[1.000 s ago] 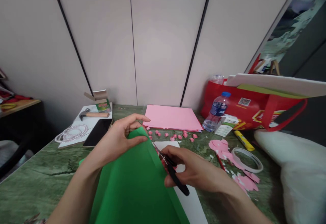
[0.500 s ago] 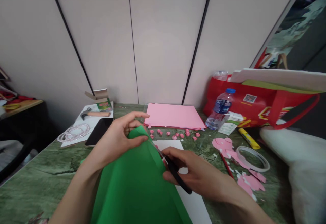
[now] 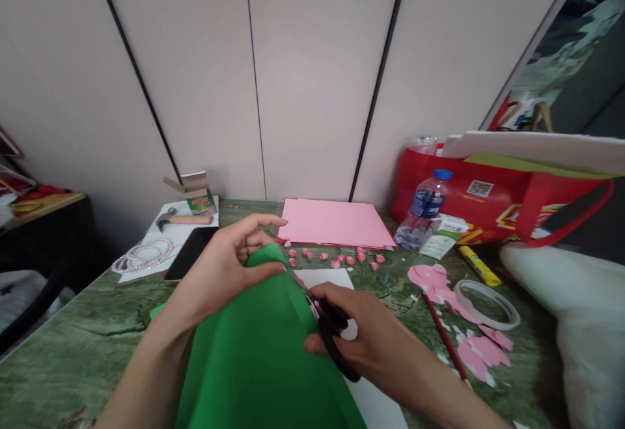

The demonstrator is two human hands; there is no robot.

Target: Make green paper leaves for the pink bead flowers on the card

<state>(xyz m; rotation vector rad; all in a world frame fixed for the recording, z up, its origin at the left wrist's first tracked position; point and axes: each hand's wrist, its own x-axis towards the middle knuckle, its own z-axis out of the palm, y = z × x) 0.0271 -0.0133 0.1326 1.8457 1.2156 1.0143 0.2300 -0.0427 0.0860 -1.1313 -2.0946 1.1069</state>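
A large green sheet of paper [image 3: 254, 351] rises toward the camera over the table. Its far corner is pinched between the thumb and fingers of my left hand [image 3: 234, 260]. On the right, my right hand [image 3: 351, 325] grips black-handled scissors [image 3: 334, 344] by the loops. The blades point up and left and lie at the green sheet's right edge, close to my left thumb. White paper [image 3: 371, 390] lies partly hidden under the green sheet.
Pink sheets [image 3: 336, 222] lie at the back, small pink rolls [image 3: 334, 263] before them. At right are a bottle [image 3: 420, 211], red bag [image 3: 488, 201], tape roll [image 3: 512, 318], red pencil [image 3: 444, 331] and glue stick [image 3: 479, 266]. A hammer [image 3: 188, 219] and phone [image 3: 188, 256] lie left.
The scissors' handles have spread apart, and my right thumb has shifted left and slightly down. My left hand keeps its hold on the green sheet's corner.
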